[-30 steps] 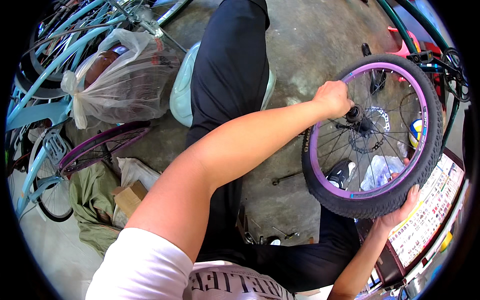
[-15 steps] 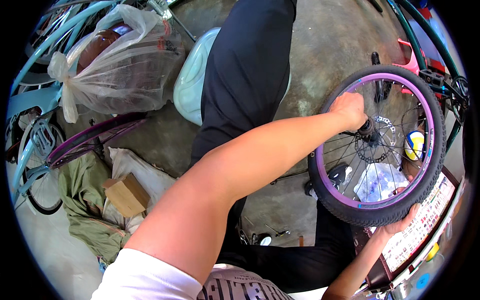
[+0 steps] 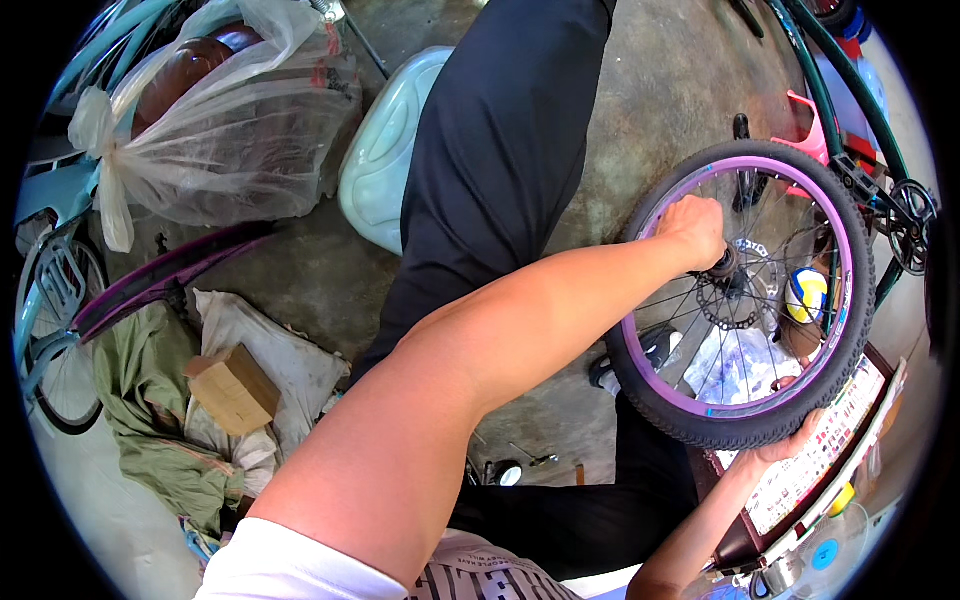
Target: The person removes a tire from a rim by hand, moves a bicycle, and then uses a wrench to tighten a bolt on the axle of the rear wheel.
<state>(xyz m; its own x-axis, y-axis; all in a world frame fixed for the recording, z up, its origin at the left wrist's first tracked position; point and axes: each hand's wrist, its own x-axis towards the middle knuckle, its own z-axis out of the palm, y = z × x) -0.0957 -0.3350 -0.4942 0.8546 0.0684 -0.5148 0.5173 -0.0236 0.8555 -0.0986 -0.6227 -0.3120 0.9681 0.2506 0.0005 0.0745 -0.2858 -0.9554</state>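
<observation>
A bicycle wheel with a purple rim, black knobby tyre and disc rotor stands tilted at the right, over my leg. My left hand is closed in a fist at the near end of its black hub; the palm side is hidden, so what lies inside the fingers does not show. Low on the wheel, my right hand grips the tyre from beneath, fingertips reaching past the rim. Through the spokes appear a clear plastic bag and a blue, yellow and white ball.
A dark green bicycle frame and a pink plastic piece stand beyond the wheel. At the left are a pale blue stool, a tied plastic bag, another purple-rimmed wheel, a cardboard box and green cloth. A printed panel lies lower right.
The whole view has shifted slightly, so wheel and hands sit a little further left in the picture. Both hands keep their places on the wheel.
</observation>
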